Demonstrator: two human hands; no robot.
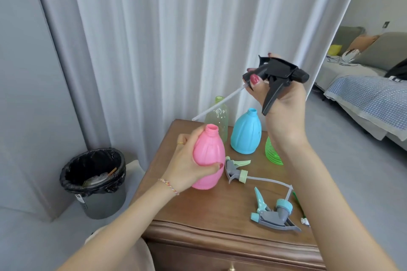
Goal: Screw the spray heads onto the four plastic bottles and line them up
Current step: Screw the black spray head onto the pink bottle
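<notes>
My left hand (187,160) grips the pink bottle (209,156), tilted, its neck uncapped. My right hand (282,103) holds the black spray head (277,77) high above the table, its white dip tube (218,104) slanting down-left toward the bottles. A clear yellow-green bottle (218,116) and a blue bottle (246,132) stand uncapped at the back of the wooden table (220,211). A green ribbed bottle (272,152) is partly hidden behind my right wrist. A grey-and-green spray head (236,170) and a grey-and-blue spray head (275,211) lie on the tabletop.
A grey bin with a black liner (94,180) stands on the floor left of the table. White curtains hang just behind. A bed with a blue checked cover (370,99) is at the right. A thin green tube (298,202) lies by my right forearm.
</notes>
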